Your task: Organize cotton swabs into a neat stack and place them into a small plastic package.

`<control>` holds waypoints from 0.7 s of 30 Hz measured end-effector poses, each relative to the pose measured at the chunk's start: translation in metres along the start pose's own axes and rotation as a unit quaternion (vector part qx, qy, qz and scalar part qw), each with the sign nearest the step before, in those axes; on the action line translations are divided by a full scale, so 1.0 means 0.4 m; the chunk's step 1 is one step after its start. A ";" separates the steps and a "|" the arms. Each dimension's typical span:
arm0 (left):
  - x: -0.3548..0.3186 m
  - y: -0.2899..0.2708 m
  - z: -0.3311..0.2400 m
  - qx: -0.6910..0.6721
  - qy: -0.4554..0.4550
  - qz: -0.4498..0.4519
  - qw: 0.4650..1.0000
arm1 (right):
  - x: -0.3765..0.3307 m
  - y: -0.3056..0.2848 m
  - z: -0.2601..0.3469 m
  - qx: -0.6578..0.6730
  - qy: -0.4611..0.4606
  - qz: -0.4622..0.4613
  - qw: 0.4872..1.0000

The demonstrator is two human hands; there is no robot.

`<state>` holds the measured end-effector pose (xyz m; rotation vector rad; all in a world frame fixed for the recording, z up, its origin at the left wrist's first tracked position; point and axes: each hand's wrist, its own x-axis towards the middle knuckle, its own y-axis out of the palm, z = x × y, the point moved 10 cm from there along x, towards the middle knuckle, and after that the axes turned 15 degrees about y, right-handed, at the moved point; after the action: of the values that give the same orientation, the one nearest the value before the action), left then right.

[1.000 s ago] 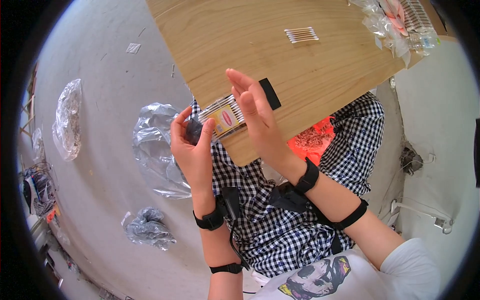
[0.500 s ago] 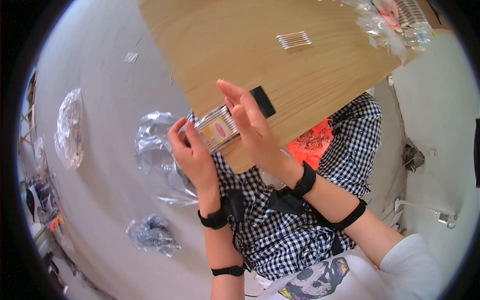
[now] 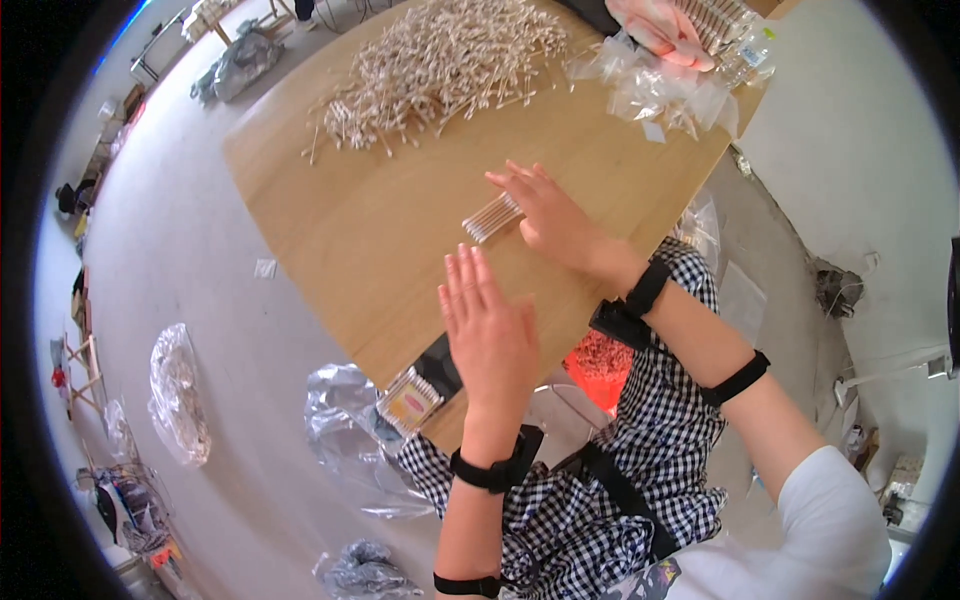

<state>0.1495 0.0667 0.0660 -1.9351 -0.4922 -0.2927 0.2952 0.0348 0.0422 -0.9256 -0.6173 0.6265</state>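
Note:
A short row of cotton swabs lies side by side on the wooden table. My right hand is over its right end, fingers stretched out and hiding part of it; whether it touches the swabs I cannot tell. My left hand is held flat just nearer than the row, fingers straight, holding nothing. At the table's near-left corner lies a clear packet of cotton swabs with a yellow and red label. Beside it a flat black object is partly covered by my left hand.
A large loose heap of cotton swabs spreads over the table's far side. Clear plastic bags, a pink item and a bottle sit at the far right. An orange-red bag is below the near edge. Plastic bags lie on the floor.
My left hand has let go of the swab packet, which now lies at the table corner. Both hands have moved to the swab row. The view has shifted, bringing the heap into sight.

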 end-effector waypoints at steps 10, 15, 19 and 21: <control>0.106 0.175 0.038 0.106 0.027 0.068 0.992 | 0.237 0.022 -0.281 0.162 0.188 0.003 0.969; 0.110 0.165 0.019 0.092 0.019 0.068 0.993 | 0.384 0.063 -0.243 0.116 0.237 -0.060 0.963; 0.124 0.157 -0.009 0.021 0.025 0.014 0.999 | 0.397 0.084 -0.323 0.168 0.257 0.016 0.952; 0.103 0.147 0.032 0.020 0.017 0.001 1.000 | 0.327 0.106 -0.283 0.181 0.231 0.049 0.955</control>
<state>0.2131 0.0665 0.0304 -1.8893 -0.4701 -0.3119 0.4536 0.0887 -0.0191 -0.7226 -0.0316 0.5613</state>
